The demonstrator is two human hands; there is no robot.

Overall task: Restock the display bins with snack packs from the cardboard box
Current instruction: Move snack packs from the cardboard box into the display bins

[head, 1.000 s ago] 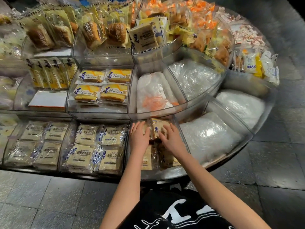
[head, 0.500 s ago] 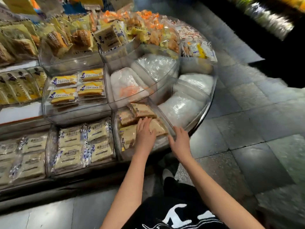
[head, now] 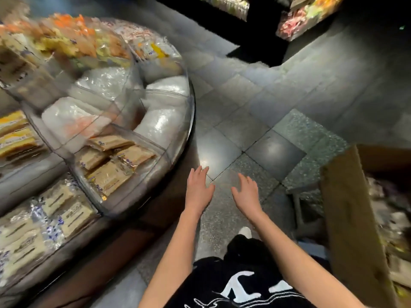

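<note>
Both my hands hang over the floor, away from the display. My left hand (head: 198, 188) and my right hand (head: 246, 192) have straight, spread fingers and hold nothing. To their left, a clear display bin (head: 153, 174) holds several brown snack packs (head: 111, 167), lying loosely. At the right edge stands the open cardboard box (head: 349, 214), its flap raised; blurred packs (head: 391, 223) show inside it. The whole view is motion-blurred.
The round tiered display (head: 189, 103) fills the left side, with bins of white plastic bags (head: 162, 125), yellow cake packs (head: 15, 134) and pale packs (head: 62, 207). Grey tiled floor (head: 266, 121) lies between display and box. A dark shelf (head: 307, 16) stands at the back.
Both hands have left the bin of brown packs and swung right over the floor. The view has turned right, bringing the cardboard box into sight.
</note>
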